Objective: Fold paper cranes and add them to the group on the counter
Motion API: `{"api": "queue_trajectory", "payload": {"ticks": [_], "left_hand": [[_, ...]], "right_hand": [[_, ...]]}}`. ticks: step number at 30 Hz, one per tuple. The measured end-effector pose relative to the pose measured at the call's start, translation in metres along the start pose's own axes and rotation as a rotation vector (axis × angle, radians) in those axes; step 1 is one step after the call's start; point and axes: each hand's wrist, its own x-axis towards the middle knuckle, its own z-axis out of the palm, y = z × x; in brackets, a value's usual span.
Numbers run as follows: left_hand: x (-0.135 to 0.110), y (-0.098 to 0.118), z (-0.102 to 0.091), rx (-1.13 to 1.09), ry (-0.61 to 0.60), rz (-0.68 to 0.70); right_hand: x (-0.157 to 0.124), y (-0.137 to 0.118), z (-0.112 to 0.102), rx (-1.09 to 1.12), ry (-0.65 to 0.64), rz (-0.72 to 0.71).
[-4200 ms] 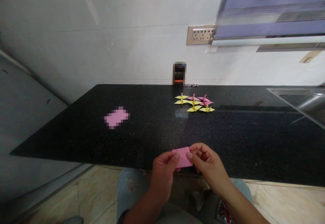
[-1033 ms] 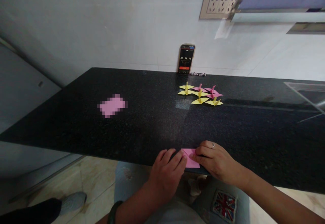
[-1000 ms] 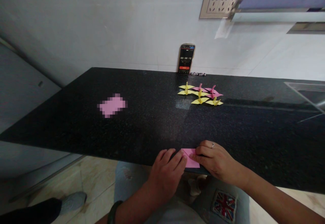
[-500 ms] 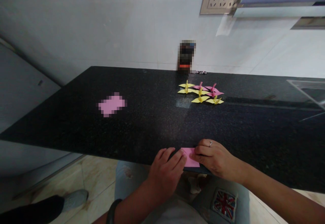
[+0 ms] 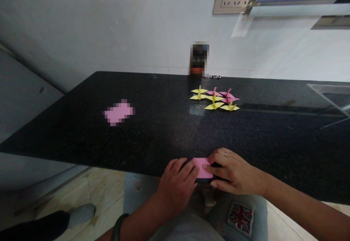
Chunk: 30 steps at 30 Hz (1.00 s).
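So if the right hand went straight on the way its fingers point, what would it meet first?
Most likely the left hand, just across the pink paper that the right hand touches; exact heights are hard to judge.

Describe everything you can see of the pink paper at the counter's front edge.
The pink paper looks plain, small and folded, with straight edges; its layers can't be counted. It appears to lie flat on the dark counter, near its front edge. The left grip covers its left side; the right grip touches its right, thumb on top.
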Motion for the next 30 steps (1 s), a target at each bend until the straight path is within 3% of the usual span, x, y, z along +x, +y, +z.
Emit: {"api": "queue_trajectory", "payload": {"ticks": [6,13,21,30], "left_hand": [[0.002,0.005,-0.006,-0.014,0.015,-0.028],[0.014,0.013,-0.007,0.062,-0.069,-0.148],[0.016,0.012,-0.004,0.088,-0.093,-0.112],[0.006,0.008,0.001,0.114,0.022,-0.080]], "right_hand": [[-0.001,0.002,0.004,-0.002,0.037,-0.011],[-0.002,0.003,0.005,-0.009,0.021,-0.017],[-0.001,0.001,0.003,-0.011,0.005,0.005],[-0.001,0.001,0.002,0.004,0.042,-0.012]]}}
